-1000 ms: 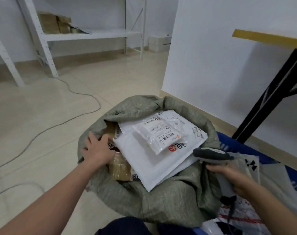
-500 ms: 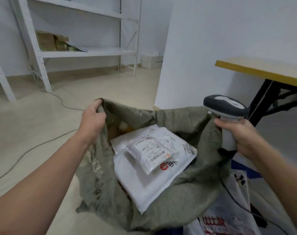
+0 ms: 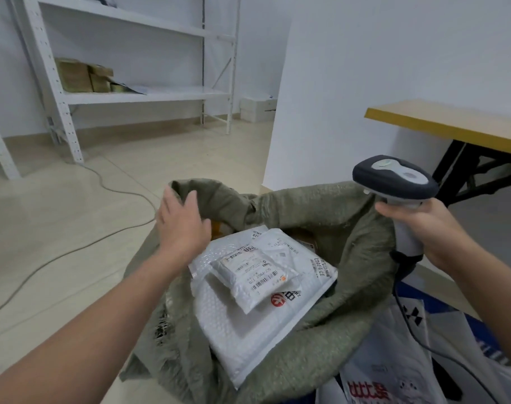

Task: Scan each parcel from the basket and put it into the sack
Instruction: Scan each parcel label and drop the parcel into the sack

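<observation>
Left hand [image 3: 181, 228] hovers at the far-left rim of the green woven sack [image 3: 321, 342], fingers straight and spread, holding nothing; the right hand [image 3: 423, 228] is wrapped round the grip of the barcode scanner [image 3: 394, 182], held upright at the sack's right edge. In the sack's open mouth a small labelled parcel [image 3: 257, 277] lies on a white bubble mailer [image 3: 239, 328], and beside the sack more white parcels [image 3: 394, 360] sit in the blue basket [image 3: 440, 305]. Beyond, a cable [image 3: 73, 252] crosses the floor, with a yellow-topped table [image 3: 452, 123] to the right and white shelving [image 3: 137, 96] at the back.
</observation>
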